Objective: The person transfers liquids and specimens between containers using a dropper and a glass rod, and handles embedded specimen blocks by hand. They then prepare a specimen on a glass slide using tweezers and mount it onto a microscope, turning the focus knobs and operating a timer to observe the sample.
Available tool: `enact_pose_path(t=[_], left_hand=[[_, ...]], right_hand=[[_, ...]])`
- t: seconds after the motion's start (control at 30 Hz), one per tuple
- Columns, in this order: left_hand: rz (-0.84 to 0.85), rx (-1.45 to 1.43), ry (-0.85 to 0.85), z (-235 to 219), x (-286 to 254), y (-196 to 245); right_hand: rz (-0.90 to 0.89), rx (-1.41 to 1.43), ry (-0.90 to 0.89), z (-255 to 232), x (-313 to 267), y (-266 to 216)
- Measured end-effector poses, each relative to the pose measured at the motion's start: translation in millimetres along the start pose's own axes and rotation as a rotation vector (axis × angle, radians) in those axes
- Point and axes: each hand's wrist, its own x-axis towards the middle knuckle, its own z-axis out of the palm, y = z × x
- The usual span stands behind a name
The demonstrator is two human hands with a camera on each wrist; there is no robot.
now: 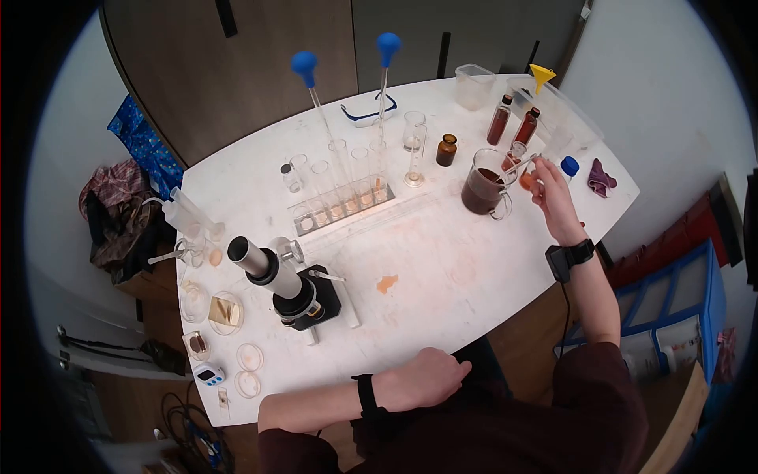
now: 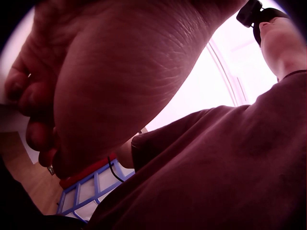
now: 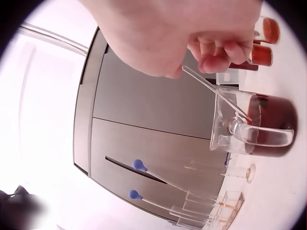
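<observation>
At the table's right side, my right hand (image 1: 555, 207) pinches the upper end of a thin clear stirring rod (image 1: 517, 167). The rod slants down into a glass mug (image 1: 476, 167) that is partly filled with dark brown liquid (image 3: 273, 117). In the right wrist view the fingers of my right hand (image 3: 211, 36) are curled just above the mug's rim, and the rod's lower end reaches the liquid. My left hand (image 1: 422, 381) hangs idle at the front table edge, close to my body. Its fingers curl loosely in the left wrist view, holding nothing.
Two dark red bottles (image 1: 499, 121), a brown bottle (image 1: 446, 150) and a blue cap (image 1: 569, 166) stand around the mug. A test tube rack (image 1: 347, 212) with two blue-bulbed pipettes (image 1: 306, 67) is mid-table. The microscope (image 1: 288, 284) and several dishes (image 1: 249, 357) are at left.
</observation>
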Motion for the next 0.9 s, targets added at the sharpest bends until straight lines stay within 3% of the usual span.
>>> enact_pose_path(t=[0.13,0.37,0.57,0.7,0.9], left_hand=[[0.000,-0.016,0.026,7,1,-2],[-0.004,0.005,0.023,6,1,-1],[-0.002,-0.011,-0.016,0,3,1],[-0.001,-0.020,0.005,3,2,-1],[0.004,-0.032,0.021,-2,2,1]], right_hand=[[-0.004,0.045,-0.037,5,28,-13],[-0.027,-0.160,-0.144,17,36,-19],[-0.471,-0.405,-0.032,4,37,-52],[-0.561,-0.557,0.005,3,27,-76],[-0.551,-0.467,0.048,-20,42,-69]])
